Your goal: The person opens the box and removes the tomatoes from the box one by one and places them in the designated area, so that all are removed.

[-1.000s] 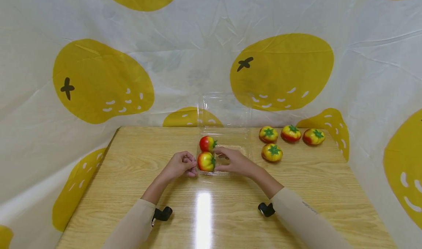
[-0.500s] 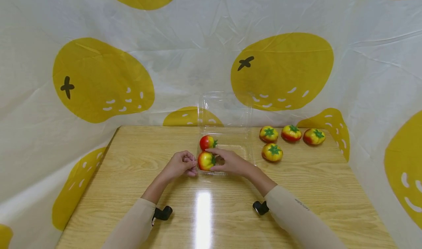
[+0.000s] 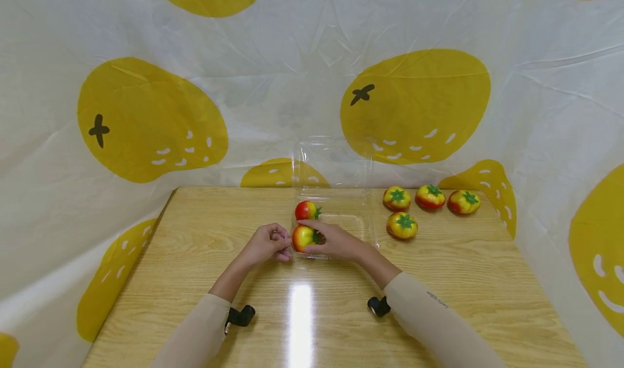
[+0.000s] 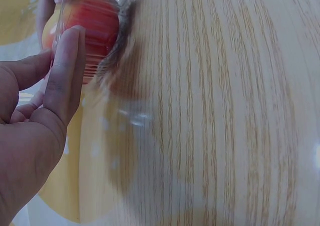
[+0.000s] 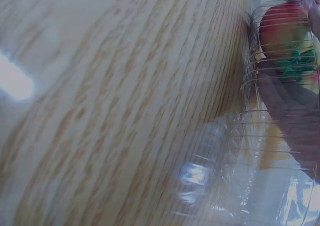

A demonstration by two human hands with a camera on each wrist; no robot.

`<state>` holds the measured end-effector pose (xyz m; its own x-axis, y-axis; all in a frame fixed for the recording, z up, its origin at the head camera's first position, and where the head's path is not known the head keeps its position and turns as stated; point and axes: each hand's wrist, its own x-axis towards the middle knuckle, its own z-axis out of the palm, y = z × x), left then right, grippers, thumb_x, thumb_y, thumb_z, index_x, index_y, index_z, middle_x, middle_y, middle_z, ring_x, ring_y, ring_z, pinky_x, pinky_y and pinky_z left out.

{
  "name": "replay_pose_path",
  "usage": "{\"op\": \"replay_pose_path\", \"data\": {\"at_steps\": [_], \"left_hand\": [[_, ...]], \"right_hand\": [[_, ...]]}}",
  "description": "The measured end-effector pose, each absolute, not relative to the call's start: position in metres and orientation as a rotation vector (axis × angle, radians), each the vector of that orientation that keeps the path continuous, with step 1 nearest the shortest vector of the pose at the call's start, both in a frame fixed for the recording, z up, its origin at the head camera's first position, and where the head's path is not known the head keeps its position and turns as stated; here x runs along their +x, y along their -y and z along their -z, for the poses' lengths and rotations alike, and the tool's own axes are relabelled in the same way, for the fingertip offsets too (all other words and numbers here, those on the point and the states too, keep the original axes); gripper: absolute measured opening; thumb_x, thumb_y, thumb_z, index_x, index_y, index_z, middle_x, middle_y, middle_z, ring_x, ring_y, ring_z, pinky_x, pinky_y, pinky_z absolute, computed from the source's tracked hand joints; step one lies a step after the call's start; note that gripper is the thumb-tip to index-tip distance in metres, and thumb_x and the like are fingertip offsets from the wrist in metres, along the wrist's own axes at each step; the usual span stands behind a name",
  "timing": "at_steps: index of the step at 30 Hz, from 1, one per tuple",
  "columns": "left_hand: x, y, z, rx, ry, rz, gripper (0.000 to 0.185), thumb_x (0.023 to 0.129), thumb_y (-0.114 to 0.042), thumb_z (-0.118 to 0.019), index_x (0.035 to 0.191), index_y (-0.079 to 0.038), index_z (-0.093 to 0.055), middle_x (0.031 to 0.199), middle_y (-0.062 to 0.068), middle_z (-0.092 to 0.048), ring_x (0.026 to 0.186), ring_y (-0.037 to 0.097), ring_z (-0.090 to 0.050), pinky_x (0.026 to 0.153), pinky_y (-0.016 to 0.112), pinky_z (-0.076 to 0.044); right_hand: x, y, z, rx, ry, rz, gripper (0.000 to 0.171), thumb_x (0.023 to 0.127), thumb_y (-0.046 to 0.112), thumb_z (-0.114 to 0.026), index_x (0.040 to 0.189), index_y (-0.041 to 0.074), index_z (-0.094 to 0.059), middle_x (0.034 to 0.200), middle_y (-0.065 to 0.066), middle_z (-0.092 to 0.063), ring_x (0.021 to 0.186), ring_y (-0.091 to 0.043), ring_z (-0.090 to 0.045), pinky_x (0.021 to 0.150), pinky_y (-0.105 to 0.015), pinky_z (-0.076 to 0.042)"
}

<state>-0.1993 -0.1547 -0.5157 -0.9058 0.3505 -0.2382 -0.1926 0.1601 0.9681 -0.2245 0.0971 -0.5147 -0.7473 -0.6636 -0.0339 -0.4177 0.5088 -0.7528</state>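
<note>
A clear plastic clamshell container (image 3: 359, 224) lies on the table, its lid (image 3: 331, 165) raised at the back. My left hand (image 3: 265, 244) pinches the container's left rim, as the left wrist view also shows. Inside, along the left side, sit two shiny red-and-yellow tomatoes with green leafy tops. My right hand (image 3: 337, 241) reaches in from the right and holds the front tomato (image 3: 302, 238) between thumb and fingers. The back tomato (image 3: 304, 210) sits just behind it. Through the container's ribbed wall, the right wrist view shows the front tomato (image 5: 282, 29) and right-hand fingers.
Several more tomatoes stand at the back right of the wooden table (image 3: 219, 205), one (image 3: 402, 225) in front of the others. A pale cloth (image 3: 283, 102) with yellow fruit prints hangs behind and around the table.
My right hand has moved left onto the front tomato, its fingers now around it. The left hand has stayed at the container's left rim.
</note>
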Motion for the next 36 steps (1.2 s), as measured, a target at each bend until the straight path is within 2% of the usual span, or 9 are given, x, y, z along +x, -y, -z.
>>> {"op": "replay_pose_path", "data": {"at_steps": [8,22,36], "left_hand": [[-0.1990,0.1547,0.5143,0.129,-2.043,-1.792,0.012,0.101,0.002,-0.061,0.108,0.008,-0.053,0.082,0.013,-0.067,0.072,0.025,-0.074,0.071,0.042,-0.067],[-0.1995,0.1555,0.5164,0.138,-2.051,-1.796,0.012,0.101,0.002,-0.061,0.108,0.008,-0.054,0.081,0.013,-0.067,0.070,0.023,-0.074,0.068,0.039,-0.067],[-0.1994,0.1551,0.5178,0.141,-2.064,-1.790,0.014,0.100,0.002,-0.063,0.109,0.009,-0.054,0.083,0.016,-0.068,0.074,0.026,-0.075,0.070,0.042,-0.067]], "right_hand": [[-0.2242,-0.0921,0.5155,-0.875,-2.427,1.107,0.075,0.093,0.042,-0.078,0.157,0.023,-0.044,0.140,-0.008,-0.062,0.117,-0.020,-0.059,0.103,-0.041,-0.053],[-0.2266,-0.0906,0.5196,-0.883,-2.418,1.119,0.072,0.093,0.040,-0.077,0.156,0.024,-0.045,0.133,-0.007,-0.065,0.110,-0.018,-0.060,0.099,-0.037,-0.054],[-0.2327,-0.0979,0.5166,-0.846,-2.344,1.189,0.069,0.093,0.038,-0.079,0.154,0.026,-0.048,0.139,-0.006,-0.060,0.119,-0.021,-0.059,0.104,-0.043,-0.053]]}}
